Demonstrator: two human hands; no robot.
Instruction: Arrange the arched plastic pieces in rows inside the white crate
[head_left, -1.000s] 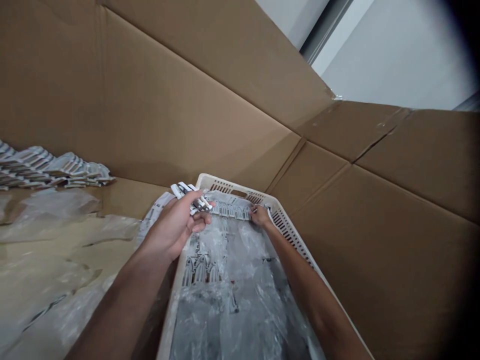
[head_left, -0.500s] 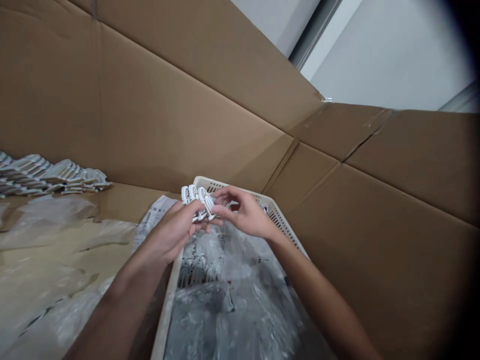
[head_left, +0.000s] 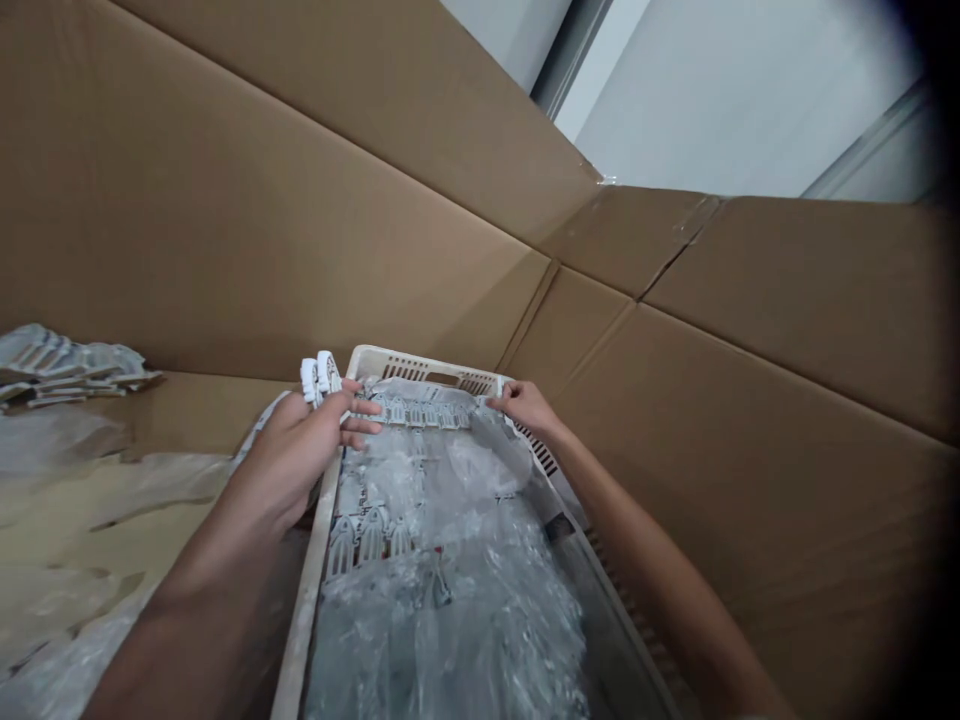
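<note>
My left hand (head_left: 319,430) is above the left rim of a white plastic basket (head_left: 319,560). It grips two small white arch-shaped plastic pieces (head_left: 320,377) upright near the thumb, while its other fingers point over the basket. At the far right corner, my right hand (head_left: 525,405) has thumb and finger pinched at the end of a row of similar white pieces (head_left: 427,412). What lies between those fingertips is too small to make out. Clear plastic film (head_left: 450,620) covers much of the basket's contents, with more white pieces (head_left: 371,535) showing beside it.
Tall cardboard walls (head_left: 300,230) rise behind and to the right of the basket. Stacked white pieces (head_left: 67,365) lie at the far left. Nearer, loose clear plastic bags (head_left: 67,520) spread over the cardboard.
My right hand has left the pieces in my left hand and reached to the basket's far right corner. My left hand has drawn left; two pieces show in it instead of three.
</note>
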